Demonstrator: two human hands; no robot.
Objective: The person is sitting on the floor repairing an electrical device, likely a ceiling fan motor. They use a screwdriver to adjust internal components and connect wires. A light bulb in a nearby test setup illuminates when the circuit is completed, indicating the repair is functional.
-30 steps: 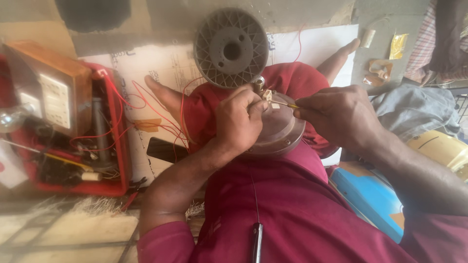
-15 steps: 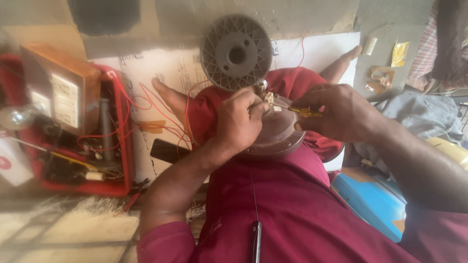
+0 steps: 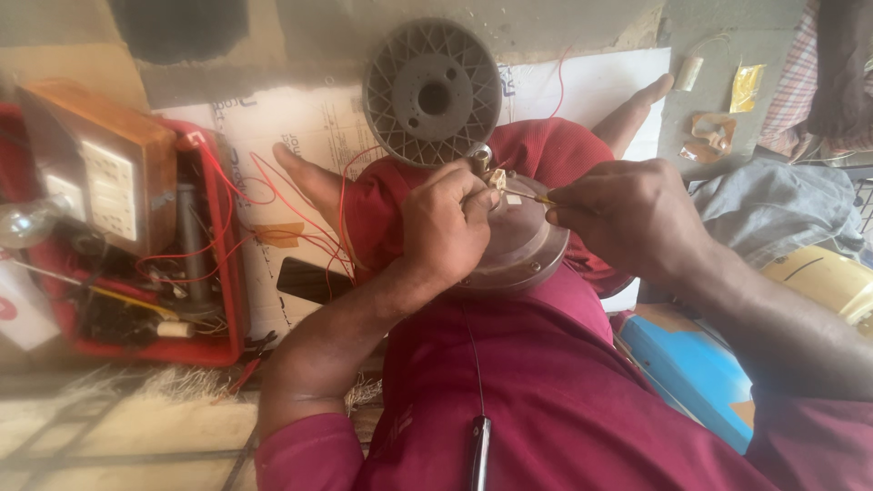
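My left hand (image 3: 443, 227) grips the rim of a round grey metal motor housing (image 3: 520, 250) that rests on my lap in maroon cloth. Its thumb and forefinger pinch a small white terminal block (image 3: 497, 179) next to the short metal shaft (image 3: 479, 160). My right hand (image 3: 627, 216) holds a thin screwdriver (image 3: 529, 196) with its tip at that terminal. Just beyond the housing stands a grey ribbed plastic spool (image 3: 431, 92). Thin red wires (image 3: 344, 205) run from the housing to the left.
A red tray (image 3: 227, 273) at the left holds a brown wooden switch box (image 3: 98, 173), a clear bulb (image 3: 25, 223) and loose wires. White cardboard (image 3: 300, 136) covers the floor ahead. A blue box (image 3: 696, 373) and a yellow object (image 3: 823, 277) lie at the right, near grey cloth (image 3: 773, 205).
The view has shifted slightly. My right hand has drawn back a little, so the screwdriver's tip now shows at the terminal. My left hand keeps its hold on the housing.
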